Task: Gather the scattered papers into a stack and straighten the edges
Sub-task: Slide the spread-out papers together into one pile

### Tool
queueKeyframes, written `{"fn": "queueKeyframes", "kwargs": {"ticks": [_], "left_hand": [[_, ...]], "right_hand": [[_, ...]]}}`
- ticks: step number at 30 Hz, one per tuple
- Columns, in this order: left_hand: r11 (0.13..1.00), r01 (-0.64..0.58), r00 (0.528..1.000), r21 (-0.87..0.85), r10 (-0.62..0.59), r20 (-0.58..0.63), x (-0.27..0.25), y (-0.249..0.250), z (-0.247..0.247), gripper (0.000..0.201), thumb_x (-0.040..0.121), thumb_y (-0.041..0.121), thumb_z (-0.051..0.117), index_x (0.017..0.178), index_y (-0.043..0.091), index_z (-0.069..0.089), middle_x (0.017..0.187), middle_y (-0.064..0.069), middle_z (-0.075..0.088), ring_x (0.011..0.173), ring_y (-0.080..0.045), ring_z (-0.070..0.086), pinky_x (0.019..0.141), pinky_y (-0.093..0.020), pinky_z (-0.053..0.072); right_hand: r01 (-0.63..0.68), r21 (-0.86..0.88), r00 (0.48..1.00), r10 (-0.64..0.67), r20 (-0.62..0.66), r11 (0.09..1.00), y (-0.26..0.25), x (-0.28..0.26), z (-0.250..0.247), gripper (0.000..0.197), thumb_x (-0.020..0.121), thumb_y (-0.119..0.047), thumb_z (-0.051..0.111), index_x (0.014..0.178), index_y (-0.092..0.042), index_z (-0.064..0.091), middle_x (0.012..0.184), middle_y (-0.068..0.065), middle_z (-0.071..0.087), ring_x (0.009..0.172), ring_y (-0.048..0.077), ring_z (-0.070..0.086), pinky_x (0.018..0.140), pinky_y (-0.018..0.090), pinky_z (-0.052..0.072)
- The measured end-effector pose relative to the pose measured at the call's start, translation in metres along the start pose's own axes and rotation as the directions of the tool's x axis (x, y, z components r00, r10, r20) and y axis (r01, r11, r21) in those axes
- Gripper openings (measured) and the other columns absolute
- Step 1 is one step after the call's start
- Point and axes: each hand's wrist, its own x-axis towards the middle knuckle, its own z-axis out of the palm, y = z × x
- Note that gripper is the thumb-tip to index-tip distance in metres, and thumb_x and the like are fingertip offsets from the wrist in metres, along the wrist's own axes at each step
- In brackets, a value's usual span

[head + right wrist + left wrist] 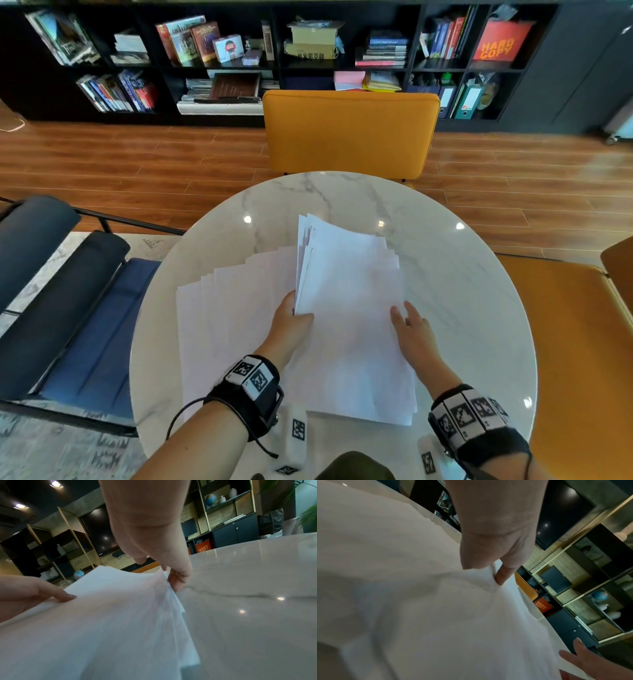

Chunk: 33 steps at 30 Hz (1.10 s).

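A thick bundle of white papers lies right of centre on the round marble table, its sheets loosely offset. My left hand grips the bundle's left edge, thumb on top and fingers beneath, and that side is raised. In the left wrist view a curled finger of my left hand presses into the papers. My right hand holds the bundle's right edge; the right wrist view has its fingers curled down beside the lifted sheets. More papers lie fanned flat on the left.
An orange chair stands at the table's far side and another at the right. On the left is a blue chair. Small marker tags lie near the front edge. Bare marble shows to the right of the papers.
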Motion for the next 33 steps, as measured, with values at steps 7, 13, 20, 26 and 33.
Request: {"fn": "queueKeyframes", "kwargs": {"ticks": [7,13,20,26,33], "left_hand": [[0.991,-0.083,0.996,-0.1,0.085,0.015,-0.01,0.014,-0.012,0.04,0.083,-0.004,0.051,0.102,0.03,0.06,0.099,0.006,0.068,0.087,-0.015,0.065,0.075,-0.029,0.053],[0.992,-0.069,0.997,-0.102,0.072,0.026,-0.019,0.01,-0.017,0.038,0.084,-0.004,0.052,0.096,0.032,0.057,0.103,-0.001,0.066,0.092,-0.02,0.063,0.083,-0.034,0.051],[0.999,0.023,0.997,0.03,-0.025,0.069,-0.024,-0.011,-0.023,0.046,0.087,0.005,0.062,0.129,0.011,0.046,0.119,-0.01,0.063,0.105,-0.025,0.064,0.084,-0.03,0.054],[0.982,0.075,0.996,0.173,-0.063,-0.07,-0.009,-0.024,-0.032,0.036,0.088,0.012,0.06,0.124,0.01,0.058,0.107,-0.01,0.064,0.098,-0.027,0.062,0.092,-0.036,0.05],[0.966,0.203,0.943,0.161,-0.148,-0.297,0.002,-0.026,-0.046,0.054,0.086,0.013,0.054,0.138,0.007,0.044,0.144,-0.012,0.042,0.126,-0.03,0.049,0.092,-0.03,0.042]], "right_hand": [[0.003,0.382,1.0,-0.013,0.025,0.924,-0.013,-0.005,-0.008,0.074,0.091,-0.039,0.054,0.15,-0.015,0.017,0.128,0.003,0.049,0.11,0.021,0.053,0.087,0.032,0.041],[0.047,0.402,0.999,-0.035,-0.036,0.914,-0.01,-0.005,-0.006,0.027,0.085,-0.019,0.065,0.109,-0.007,0.066,0.089,0.007,0.072,0.079,0.026,0.068,0.069,0.035,0.057],[0.067,0.267,0.995,-0.046,-0.085,0.961,-0.002,-0.011,0.004,0.027,0.084,-0.014,0.065,0.109,-0.006,0.063,0.098,0.013,0.071,0.082,0.028,0.066,0.077,0.036,0.054],[-0.002,0.144,0.997,0.013,-0.075,0.99,0.004,-0.007,0.011,0.038,0.085,-0.018,0.064,0.119,-0.001,0.058,0.113,0.017,0.067,0.096,0.032,0.063,0.082,0.035,0.049],[-0.015,-0.06,0.997,0.011,-0.07,0.998,0.008,0.005,0.014,0.053,0.084,-0.024,0.063,0.132,-0.007,0.05,0.126,0.016,0.061,0.11,0.034,0.06,0.093,0.045,0.051]]}}
